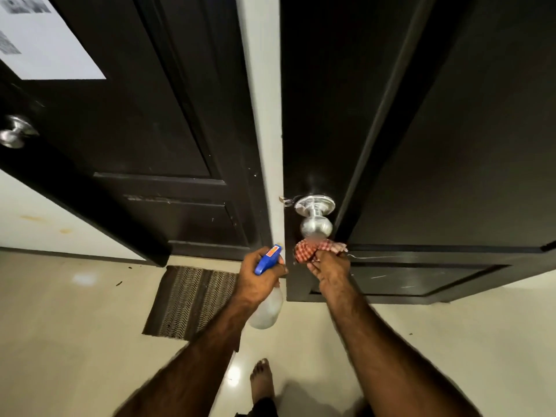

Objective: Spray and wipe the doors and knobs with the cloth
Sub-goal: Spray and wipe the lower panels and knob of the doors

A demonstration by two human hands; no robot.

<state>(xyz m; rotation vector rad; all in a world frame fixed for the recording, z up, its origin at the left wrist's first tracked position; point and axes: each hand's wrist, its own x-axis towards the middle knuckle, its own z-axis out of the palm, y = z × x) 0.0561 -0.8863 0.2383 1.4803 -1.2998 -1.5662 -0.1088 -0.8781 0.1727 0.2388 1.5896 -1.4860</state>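
The floor [75, 341] was pale and shiny, with small bright spots of light on it. A brown mat [192, 299] with zigzag lines lay flat by the left door [135, 115]. A bare foot [262, 379] stood on it too.

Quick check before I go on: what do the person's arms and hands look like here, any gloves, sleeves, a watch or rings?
Both forearms are bare to the bottom edge of the frame, with no sleeve in view. The left hand and the right hand wear no gloves. No watch, band or ring shows on either wrist or on the visible fingers. The forearms are hairy.
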